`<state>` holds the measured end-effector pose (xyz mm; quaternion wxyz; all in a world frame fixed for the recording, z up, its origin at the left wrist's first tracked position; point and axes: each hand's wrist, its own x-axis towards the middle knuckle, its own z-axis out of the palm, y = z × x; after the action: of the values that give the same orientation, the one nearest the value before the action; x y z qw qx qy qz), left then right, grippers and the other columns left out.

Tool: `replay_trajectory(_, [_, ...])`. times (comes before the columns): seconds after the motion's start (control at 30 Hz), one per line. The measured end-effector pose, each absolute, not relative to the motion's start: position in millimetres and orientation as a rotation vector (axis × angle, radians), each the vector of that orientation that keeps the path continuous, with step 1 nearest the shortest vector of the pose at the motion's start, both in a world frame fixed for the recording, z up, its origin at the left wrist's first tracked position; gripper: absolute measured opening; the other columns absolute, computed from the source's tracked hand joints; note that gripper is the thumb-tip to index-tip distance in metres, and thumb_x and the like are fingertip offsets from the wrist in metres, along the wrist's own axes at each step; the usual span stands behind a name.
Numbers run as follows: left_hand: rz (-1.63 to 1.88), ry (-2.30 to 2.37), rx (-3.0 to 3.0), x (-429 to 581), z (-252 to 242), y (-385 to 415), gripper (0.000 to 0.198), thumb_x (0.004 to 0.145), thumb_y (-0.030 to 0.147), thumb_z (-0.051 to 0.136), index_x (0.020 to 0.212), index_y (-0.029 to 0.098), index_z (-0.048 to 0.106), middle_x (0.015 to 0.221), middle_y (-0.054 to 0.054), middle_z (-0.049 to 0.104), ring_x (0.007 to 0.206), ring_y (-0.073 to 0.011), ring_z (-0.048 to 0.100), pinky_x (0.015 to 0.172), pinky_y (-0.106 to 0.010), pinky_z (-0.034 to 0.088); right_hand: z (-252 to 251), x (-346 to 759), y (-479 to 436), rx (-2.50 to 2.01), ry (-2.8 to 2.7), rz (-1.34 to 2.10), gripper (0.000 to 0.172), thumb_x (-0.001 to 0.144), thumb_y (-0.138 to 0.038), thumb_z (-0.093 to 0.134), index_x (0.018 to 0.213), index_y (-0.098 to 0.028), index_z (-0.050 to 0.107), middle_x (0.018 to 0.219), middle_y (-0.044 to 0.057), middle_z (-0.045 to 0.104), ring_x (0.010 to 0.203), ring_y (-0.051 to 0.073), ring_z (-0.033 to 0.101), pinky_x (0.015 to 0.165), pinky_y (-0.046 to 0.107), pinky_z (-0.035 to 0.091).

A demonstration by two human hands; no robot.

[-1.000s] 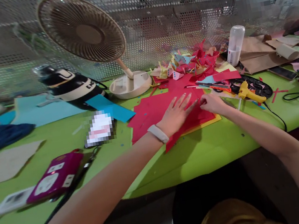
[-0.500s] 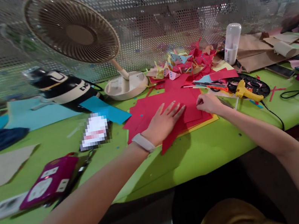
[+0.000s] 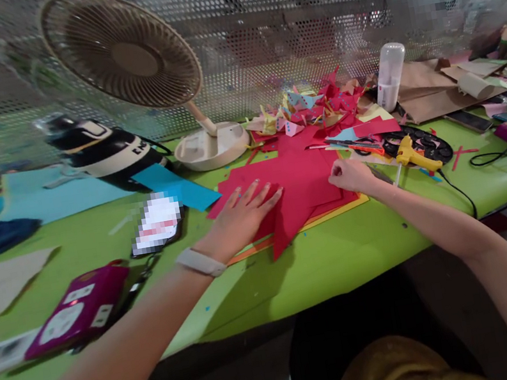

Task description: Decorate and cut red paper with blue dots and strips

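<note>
Moved leftward since the earlier frame, the left hand point(image 3: 239, 219) lies spread and ungrasping on red paper sheets point(image 3: 303, 174) at the centre of the frame, seemingly to steady them, while the right hand point(image 3: 351, 175) curls at their right edge, its grip undeterminable.

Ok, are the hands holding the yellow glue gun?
No, the yellow glue gun sits beyond the right forearm, while the left hand and right hand are at the red paper.
</note>
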<state>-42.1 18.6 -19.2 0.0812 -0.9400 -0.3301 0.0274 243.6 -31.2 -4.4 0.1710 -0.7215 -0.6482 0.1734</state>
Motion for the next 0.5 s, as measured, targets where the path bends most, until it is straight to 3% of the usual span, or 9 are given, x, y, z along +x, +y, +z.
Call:
replay_trajectory(0.13, [0.073,-1.012,-2.806,-43.2,-20.8,20.0,0.069,0.09,0.0,0.024,0.152,0.029,0.038,0.156,-0.007,0.041,0.149,-0.0307,0.024,0.114,-0.06,0.03,-3.2,230.9,-33.0,-2.162,-1.819,0.379,0.047,0.091,-0.063,0.047,0.096,-0.019,0.063,0.099,0.014,0.072,0.098,0.03,0.068,0.081,0.04,0.052])
replay_trajectory(0.2, [0.093,-1.01,-2.799,-44.4,-20.9,20.5,0.07,0.089,-0.001,0.024,0.152,0.027,0.038,0.156,-0.009,0.041,0.15,-0.0314,0.024,0.114,-0.061,0.03,-4.7,226.2,-33.3,-2.188,-1.839,0.307,0.053,0.09,-0.067,0.047,0.101,-0.017,0.062,0.103,0.017,0.071,0.102,0.032,0.067,0.083,0.043,0.052])
replay_trajectory(0.5, [0.111,-1.026,-2.811,-44.7,-17.0,19.1,0.073,0.087,-0.005,0.028,0.152,0.027,0.038,0.156,-0.013,0.04,0.148,-0.0328,0.027,0.113,-0.059,0.031,-1.1,231.1,-35.0,-2.182,-1.91,0.365,0.027,0.095,-0.045,0.053,0.101,-0.02,0.06,0.108,0.012,0.07,0.102,0.03,0.067,0.082,0.041,0.052])
